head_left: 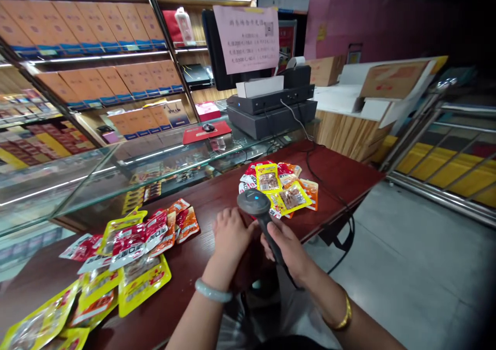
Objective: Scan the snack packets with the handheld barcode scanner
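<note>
Firmly scanner [259,210] within right fingers [279,236]

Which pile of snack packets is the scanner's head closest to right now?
The smaller pile on the far right of the wooden counter, just beyond the scanner held in the right hand. The bigger pile lies off to the left.

One scanner [259,209] sits in the right hand [287,249]. Just beyond it lies one pile of about eight packets [279,188]; left of the grip, roughly a dozen more packets [127,252].
</note>
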A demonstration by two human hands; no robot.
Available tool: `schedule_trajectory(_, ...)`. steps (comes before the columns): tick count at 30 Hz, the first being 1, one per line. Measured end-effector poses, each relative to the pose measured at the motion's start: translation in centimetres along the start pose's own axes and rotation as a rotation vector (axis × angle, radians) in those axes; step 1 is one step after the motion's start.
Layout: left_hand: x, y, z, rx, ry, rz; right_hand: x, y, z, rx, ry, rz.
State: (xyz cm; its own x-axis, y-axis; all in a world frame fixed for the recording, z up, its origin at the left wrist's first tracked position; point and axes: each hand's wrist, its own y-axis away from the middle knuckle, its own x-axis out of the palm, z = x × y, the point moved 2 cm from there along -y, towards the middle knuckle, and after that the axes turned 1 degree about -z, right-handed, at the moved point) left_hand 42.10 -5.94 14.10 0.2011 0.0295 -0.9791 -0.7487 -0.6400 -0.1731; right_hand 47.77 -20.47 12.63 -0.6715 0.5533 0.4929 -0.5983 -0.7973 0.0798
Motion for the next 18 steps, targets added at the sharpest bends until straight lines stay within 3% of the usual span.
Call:
schedule_trajectory(3, 0.6, -1.1, -2.5, 0.025, 0.0, 0.046, -1.8, 0.2, 0.8, -0.046, -0.026, -0.063)
schedule_trajectory(6, 0.9, -2.3, -3.1, 0.013, 0.019, 0.106, -2.9, 0.3, 1.2, -0.063, -0.033, -0.088)
schedule_trajectory(9, 1.0, -3.3, -2.6, -0.016, 0.034, 0.154, -3.4, 0.3, 1.1, -0.078, -0.036, -0.08)
schedule_trajectory(13, 1.0, -3.5, -1.6, -0.089, 0.136, 0.103, -3.5, 0.1, 0.3, -0.096, -0.038, -0.05)
schedule_trajectory(18, 1.0, -3.3, 0.4, -0.186, 0.553, -0.005, -2.7, 0.1, -0.2, -0.067, -0.028, -0.033)
